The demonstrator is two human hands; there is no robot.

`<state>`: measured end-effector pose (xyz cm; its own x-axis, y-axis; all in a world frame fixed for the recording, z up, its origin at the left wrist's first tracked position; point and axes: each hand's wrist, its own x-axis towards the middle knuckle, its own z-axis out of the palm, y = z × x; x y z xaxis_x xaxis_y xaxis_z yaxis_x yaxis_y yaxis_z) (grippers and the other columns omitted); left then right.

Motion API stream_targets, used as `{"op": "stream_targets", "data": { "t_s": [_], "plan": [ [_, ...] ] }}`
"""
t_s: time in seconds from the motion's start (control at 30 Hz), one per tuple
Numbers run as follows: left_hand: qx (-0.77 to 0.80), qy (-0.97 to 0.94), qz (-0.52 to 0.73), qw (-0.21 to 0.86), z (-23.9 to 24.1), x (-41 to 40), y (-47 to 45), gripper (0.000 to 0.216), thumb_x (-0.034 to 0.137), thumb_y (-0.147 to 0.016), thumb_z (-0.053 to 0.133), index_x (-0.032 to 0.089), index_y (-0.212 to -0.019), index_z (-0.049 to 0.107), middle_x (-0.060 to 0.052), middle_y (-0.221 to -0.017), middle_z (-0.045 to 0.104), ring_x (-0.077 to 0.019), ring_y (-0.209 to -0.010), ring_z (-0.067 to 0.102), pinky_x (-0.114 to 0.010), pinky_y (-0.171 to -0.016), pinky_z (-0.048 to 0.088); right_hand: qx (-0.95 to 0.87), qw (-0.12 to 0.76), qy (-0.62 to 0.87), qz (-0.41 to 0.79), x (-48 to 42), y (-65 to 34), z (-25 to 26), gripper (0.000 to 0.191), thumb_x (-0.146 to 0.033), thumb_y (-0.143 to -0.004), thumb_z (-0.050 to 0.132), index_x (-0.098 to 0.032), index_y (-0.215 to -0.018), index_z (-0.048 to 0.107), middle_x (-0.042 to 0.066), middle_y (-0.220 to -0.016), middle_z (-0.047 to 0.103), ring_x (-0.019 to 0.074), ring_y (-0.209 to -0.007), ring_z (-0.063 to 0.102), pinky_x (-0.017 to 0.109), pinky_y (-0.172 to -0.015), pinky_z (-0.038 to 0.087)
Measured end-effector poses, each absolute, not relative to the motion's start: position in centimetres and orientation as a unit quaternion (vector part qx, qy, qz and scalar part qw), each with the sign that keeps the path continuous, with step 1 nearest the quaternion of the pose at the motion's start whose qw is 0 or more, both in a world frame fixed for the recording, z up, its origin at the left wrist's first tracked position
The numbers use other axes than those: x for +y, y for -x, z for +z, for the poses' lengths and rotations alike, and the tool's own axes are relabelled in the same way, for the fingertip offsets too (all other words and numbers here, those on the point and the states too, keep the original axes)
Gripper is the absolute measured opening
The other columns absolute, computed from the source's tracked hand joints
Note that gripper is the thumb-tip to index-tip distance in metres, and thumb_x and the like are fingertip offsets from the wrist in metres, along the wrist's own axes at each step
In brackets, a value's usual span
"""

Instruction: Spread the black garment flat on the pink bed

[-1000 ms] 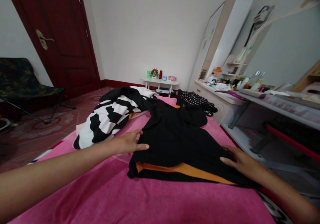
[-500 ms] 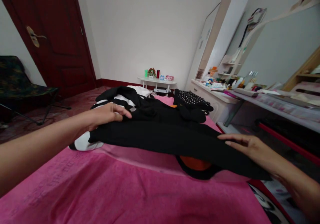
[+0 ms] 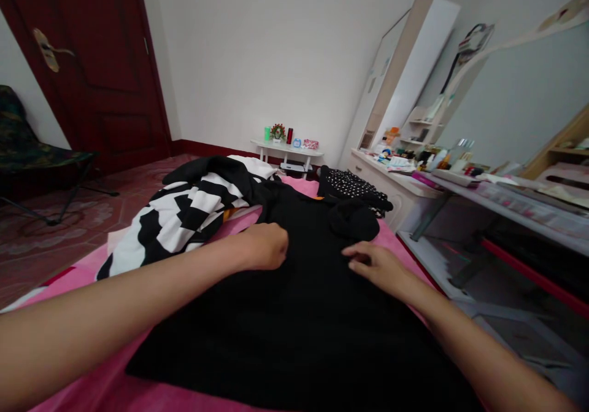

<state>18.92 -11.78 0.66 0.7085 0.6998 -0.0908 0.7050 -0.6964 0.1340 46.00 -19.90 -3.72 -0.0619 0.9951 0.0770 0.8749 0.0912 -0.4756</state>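
Note:
A black garment (image 3: 294, 320) lies spread flat across the pink bed cover (image 3: 115, 387) in front of me. My left hand (image 3: 264, 246) rests on its far left part with the fingers curled under, apparently pinching the cloth. Just to the right, my right hand (image 3: 375, 264) lies flat on the same garment, fingers stretched out toward the left hand. A black-and-white patterned garment (image 3: 177, 221) is heaped to the left, and a black dotted piece (image 3: 352, 185) lies behind.
A white side table (image 3: 288, 149) with small items stands by the far wall. On the right run a cluttered desk (image 3: 460, 182) and a tall white cabinet (image 3: 405, 74). A dark red door (image 3: 92, 62) and a folding chair (image 3: 32, 154) are at the left.
The black garment was lifted and turned over toward me, hiding its orange band; it now lies flat. Both hands came together onto its far middle part.

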Motion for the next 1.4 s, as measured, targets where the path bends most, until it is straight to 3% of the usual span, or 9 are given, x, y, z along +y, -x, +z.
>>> {"op": "stream_targets", "data": {
  "t_s": [0.17,0.33,0.43,0.57,0.7,0.9,1.0,1.2,1.4],
  "plan": [
    [0.416,-0.89,0.143,0.118,-5.5,-5.8,-26.2,0.047,0.009,-0.078,0.046,0.018,-0.124,0.058,-0.013,-0.122,0.058,-0.024,-0.105,0.06,-0.032,-0.089,0.047,-0.784,0.202,0.58,0.091,-12.7,-40.4,-7.8,0.066,-0.008,-0.068,0.053,-0.015,-0.134,0.046,0.012,-0.142,0.041,0.0235,-0.13,0.039,0.039,-0.107,0.033],
    [0.447,-0.868,0.186,0.112,-10.3,-1.9,-26.5,0.052,0.024,-0.089,0.041,0.009,-0.138,0.038,-0.018,-0.144,0.035,-0.0267,-0.134,0.032,-0.037,-0.109,0.029,-0.746,0.152,0.648,0.0,-9.0,-45.6,-9.0,0.064,-0.035,-0.083,0.053,-0.017,-0.141,0.035,0.012,-0.152,0.022,0.0267,-0.138,0.025,0.044,-0.108,0.029],
    [0.437,-0.874,0.186,0.1,-11.7,-1.2,-26.2,0.05,0.033,-0.091,0.039,0.012,-0.137,0.042,-0.015,-0.145,0.036,-0.0271,-0.136,0.028,-0.04,-0.112,0.022,-0.628,0.15,0.758,-0.087,-7.9,-51.4,-9.4,0.061,-0.044,-0.088,0.045,-0.015,-0.141,0.034,0.016,-0.152,0.021,0.0296,-0.137,0.024,0.047,-0.105,0.031],
    [0.431,-0.881,0.181,0.069,-12.4,-1.2,-26.7,0.047,0.035,-0.092,0.037,0.017,-0.134,0.046,-0.013,-0.145,0.037,-0.0275,-0.136,0.029,-0.043,-0.112,0.021,-0.52,0.091,0.837,-0.143,-7.0,-56.4,-9.2,0.048,-0.044,-0.087,0.045,-0.017,-0.126,0.055,0.018,-0.145,0.031,0.0397,-0.133,0.025,0.059,-0.097,0.031],
    [0.432,-0.88,0.189,0.053,-12.5,-1.2,-27.1,0.047,0.035,-0.092,0.036,0.018,-0.135,0.046,-0.011,-0.146,0.036,-0.0272,-0.136,0.028,-0.043,-0.112,0.021,-0.551,0.128,0.795,-0.217,-4.8,-55.5,-7.7,0.029,-0.03,-0.086,0.047,-0.018,-0.1,0.068,0.015,-0.131,0.048,0.0336,-0.121,0.043,0.049,-0.096,0.035],
    [0.429,-0.879,0.201,0.056,-12.7,-1.2,-27.0,0.048,0.033,-0.091,0.036,0.017,-0.135,0.046,-0.013,-0.146,0.036,-0.0283,-0.136,0.028,-0.044,-0.113,0.02,-0.685,0.153,0.712,-0.021,1.3,-50.3,-7.8,0.022,-0.024,-0.082,0.048,-0.023,-0.089,0.069,0.003,-0.095,0.067,0.0203,-0.088,0.062,0.03,-0.078,0.045],
    [0.432,-0.876,0.205,0.06,-12.6,-1.2,-27.0,0.048,0.033,-0.091,0.036,0.018,-0.135,0.045,-0.011,-0.146,0.035,-0.0281,-0.136,0.028,-0.045,-0.113,0.02,-0.703,0.155,0.694,0.006,4.6,-49.0,-8.9,0.03,-0.025,-0.081,0.053,-0.02,-0.107,0.065,0.007,-0.115,0.063,0.0223,-0.105,0.058,0.032,-0.091,0.042],
    [0.428,-0.877,0.207,0.075,-12.3,-1.3,-26.9,0.048,0.034,-0.091,0.036,0.017,-0.135,0.046,-0.013,-0.146,0.034,-0.0288,-0.136,0.027,-0.045,-0.113,0.02,-0.68,0.161,0.714,0.046,8.9,-48.2,-10.8,0.061,-0.033,-0.086,0.048,-0.017,-0.142,0.031,0.01,-0.153,0.022,0.024,-0.138,0.024,0.042,-0.109,0.025],
    [0.439,-0.868,0.217,0.086,-12.3,-1.3,-26.9,0.049,0.033,-0.089,0.041,0.017,-0.134,0.045,-0.013,-0.148,0.031,-0.0298,-0.137,0.025,-0.045,-0.112,0.022,-0.634,0.165,0.754,0.048,7.9,-46.5,-12.7,0.049,-0.039,-0.09,0.038,-0.02,-0.135,0.043,0.013,-0.148,0.032,0.0329,-0.135,0.028,0.061,-0.104,0.021]
  ]
}}
